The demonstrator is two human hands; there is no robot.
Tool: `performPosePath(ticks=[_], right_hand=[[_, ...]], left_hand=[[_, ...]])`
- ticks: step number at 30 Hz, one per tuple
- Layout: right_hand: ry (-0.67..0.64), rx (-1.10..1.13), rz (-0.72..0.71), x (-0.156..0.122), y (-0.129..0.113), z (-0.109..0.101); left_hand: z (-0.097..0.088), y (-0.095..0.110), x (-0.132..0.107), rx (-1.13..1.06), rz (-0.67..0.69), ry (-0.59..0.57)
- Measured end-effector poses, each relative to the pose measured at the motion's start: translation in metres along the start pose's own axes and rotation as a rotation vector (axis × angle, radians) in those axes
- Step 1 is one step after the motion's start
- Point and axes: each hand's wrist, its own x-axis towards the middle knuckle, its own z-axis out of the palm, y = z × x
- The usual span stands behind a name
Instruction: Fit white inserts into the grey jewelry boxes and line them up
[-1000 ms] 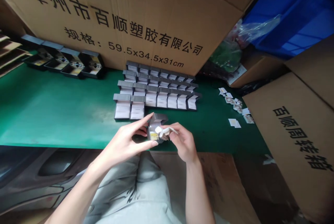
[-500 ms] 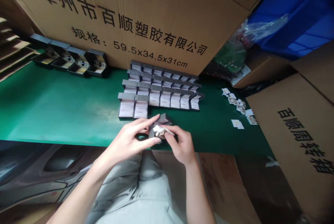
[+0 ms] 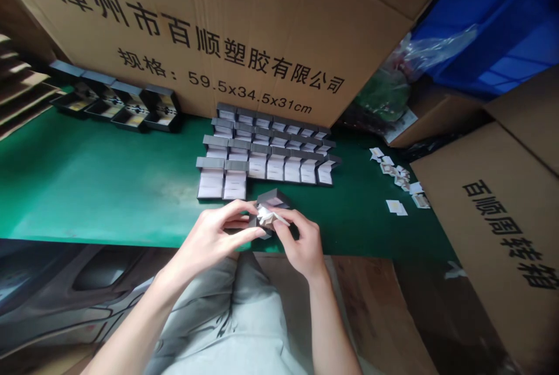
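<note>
A small grey hinged box (image 3: 271, 200) is held open above the near edge of the green table (image 3: 96, 183). My left hand (image 3: 213, 236) grips its left side with thumb and fingers. My right hand (image 3: 301, 240) pinches a crumpled white paper (image 3: 267, 216) and presses it into the box. Just beyond, several rows of open grey boxes (image 3: 266, 151) with white inserts stand side by side.
A large printed cardboard carton (image 3: 227, 31) stands at the table's back. Dark open boxes (image 3: 117, 107) line the back left. Small white cards (image 3: 397, 180) lie scattered at the right, beside another carton (image 3: 493, 229). A blue crate (image 3: 493, 25) sits top right.
The white paper has gone from beside the box into its opening, covering the yellow piece seen inside earlier. Both hands have closed in around the box.
</note>
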Motion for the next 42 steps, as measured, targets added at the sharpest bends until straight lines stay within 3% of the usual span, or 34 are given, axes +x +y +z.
performPosePath(ticks=[9, 25, 34, 42], right_hand=[[0.009, -0.001, -0.057, -0.001, 0.002, 0.003], [0.085, -0.15, -0.202, -0.004, 0.007, 0.009], [0.116, 0.02, 0.036, -0.007, 0.003, 0.011], [0.132, 0.198, 0.122, -0.008, 0.004, 0.014]], left_hand=[[0.0, -0.004, -0.001, 0.044, 0.063, -0.029], [-0.002, -0.001, 0.003, 0.052, 0.016, -0.092], [-0.003, -0.008, 0.004, 0.035, -0.003, -0.005], [-0.003, -0.007, 0.004, 0.04, 0.03, 0.033]])
